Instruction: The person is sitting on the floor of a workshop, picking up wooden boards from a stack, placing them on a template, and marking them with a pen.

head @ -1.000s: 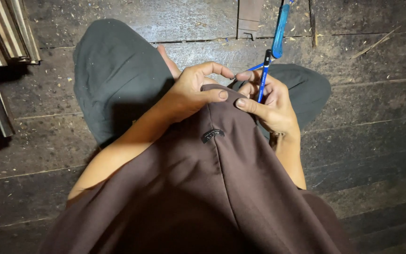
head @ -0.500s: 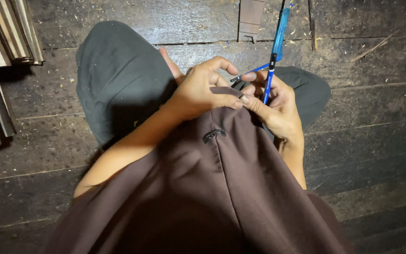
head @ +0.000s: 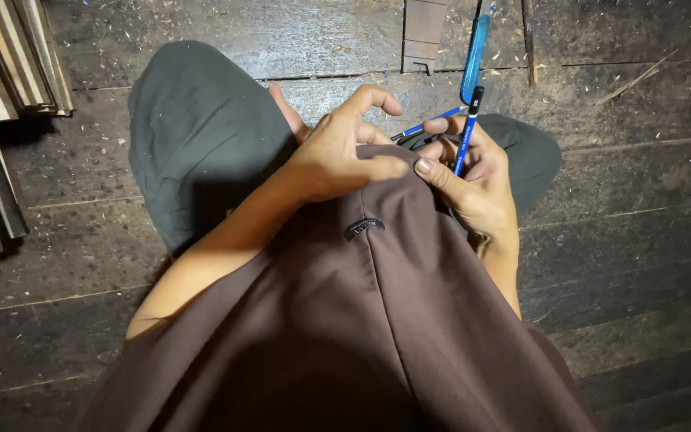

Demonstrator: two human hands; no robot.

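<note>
left hand [head: 337, 152]: half-curled, thumb on brown cloth [head: 377, 304] | right hand [head: 473, 188]: closed around blue pencil [head: 467, 132]

Both hands [head: 345, 156] [head: 473, 188] together, fingers curled

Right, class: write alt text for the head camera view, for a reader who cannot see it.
Seen from above, a seated person's right hand holds a blue pencil upright, while the left hand rests against it at the hem of a brown shirt. A second blue pencil pokes out between the hands. Below lie dark trousers, a plank floor and stacked wooden slats.
</note>
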